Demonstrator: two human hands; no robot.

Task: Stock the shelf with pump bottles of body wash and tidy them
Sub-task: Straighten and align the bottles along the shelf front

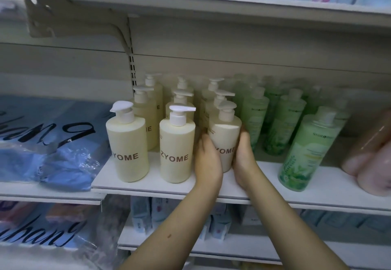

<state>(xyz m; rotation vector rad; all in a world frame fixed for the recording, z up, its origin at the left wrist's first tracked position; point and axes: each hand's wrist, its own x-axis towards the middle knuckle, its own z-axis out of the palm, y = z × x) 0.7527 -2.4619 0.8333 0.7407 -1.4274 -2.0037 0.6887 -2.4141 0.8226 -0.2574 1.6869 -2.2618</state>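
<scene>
Now we hold one cream bottle [225,136] with both hands. Our left hand [208,159] wraps its left side and our right hand [243,157] wraps its right side, with the fingers curled round the body. The bottle stands upright near the front edge of the shelf [148,187], about halfway along it.

We think it is full, so it is likely heavy for its size. The plastic looks stiff and smooth, so it could slip. The best place to hold it is low on the round body, as we do now. The pump top [227,106] is thin and may press down, so we should not lift by it.

We count nine cream bottles in all: three lines going back, with three in each. The other cream bottles [176,142] stand to the left and behind. To the right are green bottles [304,149], one near the front edge and more behind, too blurry to count. Some pink bottles [368,157] sit at the right end, partly cut off.
</scene>
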